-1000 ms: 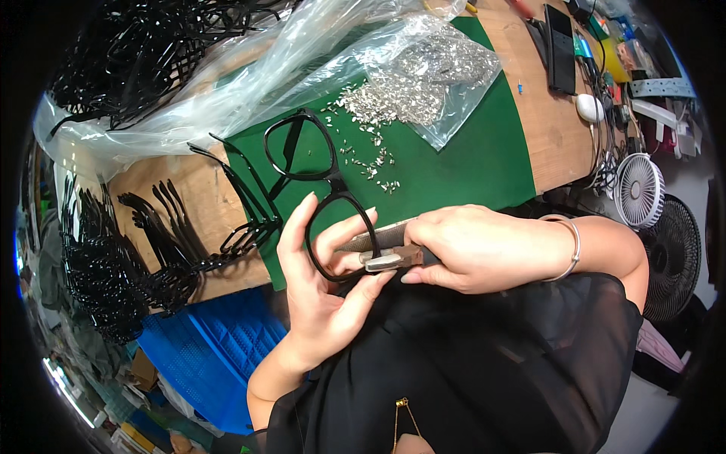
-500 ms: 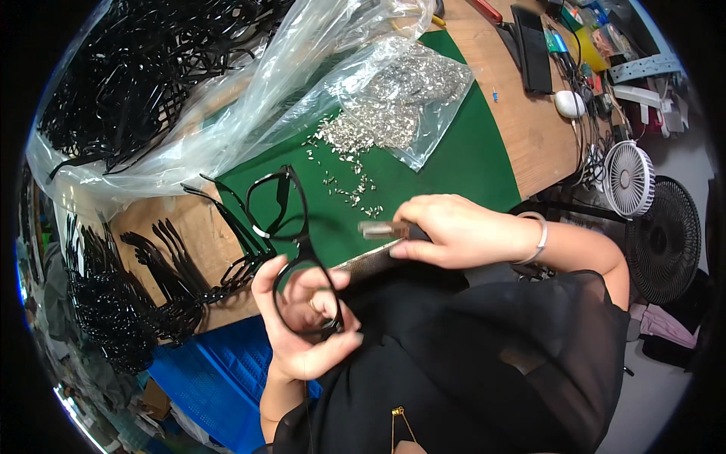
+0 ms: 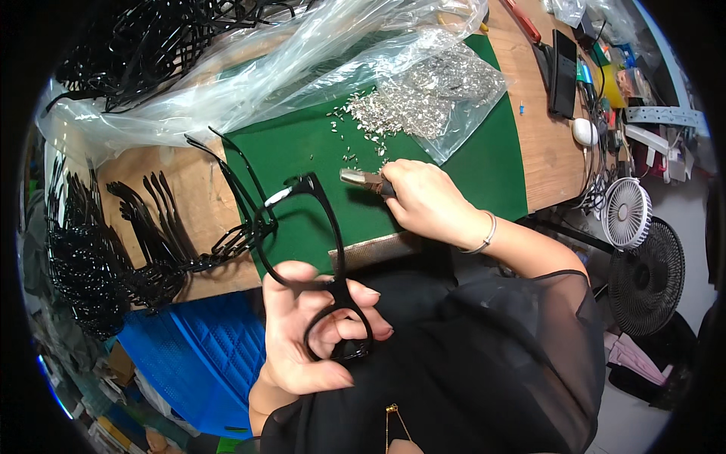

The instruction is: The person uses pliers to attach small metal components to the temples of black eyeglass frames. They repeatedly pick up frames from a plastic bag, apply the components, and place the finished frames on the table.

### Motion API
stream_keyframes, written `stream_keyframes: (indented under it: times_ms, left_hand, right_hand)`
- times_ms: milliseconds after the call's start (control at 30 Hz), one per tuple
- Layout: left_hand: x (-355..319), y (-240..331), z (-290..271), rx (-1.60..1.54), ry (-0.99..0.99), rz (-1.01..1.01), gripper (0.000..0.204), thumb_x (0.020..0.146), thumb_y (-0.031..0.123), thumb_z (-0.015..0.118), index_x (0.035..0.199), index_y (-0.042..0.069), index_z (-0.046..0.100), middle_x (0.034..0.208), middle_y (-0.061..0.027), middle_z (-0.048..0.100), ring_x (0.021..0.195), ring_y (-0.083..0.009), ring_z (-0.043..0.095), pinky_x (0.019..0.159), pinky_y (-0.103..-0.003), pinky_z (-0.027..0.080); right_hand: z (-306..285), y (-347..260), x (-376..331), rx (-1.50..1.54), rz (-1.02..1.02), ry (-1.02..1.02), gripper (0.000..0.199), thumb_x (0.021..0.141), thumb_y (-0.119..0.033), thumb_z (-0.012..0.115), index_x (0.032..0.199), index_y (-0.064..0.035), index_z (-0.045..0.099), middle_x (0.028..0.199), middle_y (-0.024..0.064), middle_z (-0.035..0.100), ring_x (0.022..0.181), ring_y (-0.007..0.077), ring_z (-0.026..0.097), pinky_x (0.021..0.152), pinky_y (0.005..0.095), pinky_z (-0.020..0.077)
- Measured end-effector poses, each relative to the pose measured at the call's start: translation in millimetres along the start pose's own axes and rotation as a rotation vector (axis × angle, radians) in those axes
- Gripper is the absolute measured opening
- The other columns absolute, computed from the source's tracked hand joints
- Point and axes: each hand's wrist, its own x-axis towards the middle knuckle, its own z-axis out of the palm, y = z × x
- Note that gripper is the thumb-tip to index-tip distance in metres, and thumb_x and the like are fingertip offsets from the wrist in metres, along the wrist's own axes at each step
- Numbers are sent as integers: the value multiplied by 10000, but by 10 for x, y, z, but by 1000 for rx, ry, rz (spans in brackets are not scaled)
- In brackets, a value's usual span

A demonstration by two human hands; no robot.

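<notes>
My left hand (image 3: 291,333) is closed on a black glasses frame (image 3: 335,236), its fingers around the lower rim and near the bridge. The frame stands tilted, one rim up over the green mat (image 3: 484,178), and no temple arm shows clearly on it. In my right hand (image 3: 427,198) is a pair of pliers (image 3: 361,178), its jaws pointing left toward the upper rim but apart from it. The pliers' handles are mostly hidden in my fist. Beyond them, small silvery metal pieces (image 3: 370,113) spill from a clear plastic bag (image 3: 457,140) onto the mat.
Black glasses frames (image 3: 144,227) stand stacked on the table's left. A large clear bag (image 3: 174,125) of black parts lies behind. Below the table edge is a blue crate (image 3: 204,348). At right are a phone (image 3: 562,76), cables, a white fan (image 3: 626,212) and a black fan (image 3: 646,276).
My right hand has moved the pliers up and left, farther over the mat. The glasses frame has turned and shifted slightly right and down in my left hand. The view has shifted a little.
</notes>
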Motion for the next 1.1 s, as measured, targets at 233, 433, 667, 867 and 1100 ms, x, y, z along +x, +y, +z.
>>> stream_keyframes:
  times_ms: [233,433,667,867,1100]
  left_hand:
    - [28,-115,55,324,24,-113,73,912,67,415,936,-2,427,939,-166,558,718,-160,585,690,-294,493]
    - [50,-288,128,742,131,-100,503,814,-110,472,1255,5,260,1069,-185,529,762,-157,609,701,-248,494]
    - [115,-495,154,910,133,61,503,798,-127,490,1242,-37,270,1112,-199,492,835,-152,593,718,-235,509]
    - [124,-477,175,959,136,46,503,799,-123,490,1241,-36,266,1108,-198,494,828,-151,589,711,-242,513]
    - [137,-338,208,760,112,-107,503,796,-122,485,1238,-33,261,1079,-188,494,784,-145,581,672,-240,507]
  right_hand:
    - [69,-68,-19,-85,40,108,178,709,-105,609,807,9,514,787,153,542,749,317,551,668,413,433]
    - [-116,-107,-126,337,90,71,172,767,-123,610,836,3,515,748,131,550,691,272,561,613,360,439]
    - [-418,-500,-429,1001,197,38,139,862,-124,553,842,0,493,668,40,552,585,80,535,538,240,441]
    - [-330,-505,-420,1191,206,55,170,864,-155,566,883,-14,473,727,24,540,616,59,519,553,220,440]
    - [-414,-566,-425,1226,267,-32,183,867,-152,565,933,-23,452,762,9,522,669,39,504,577,193,434]
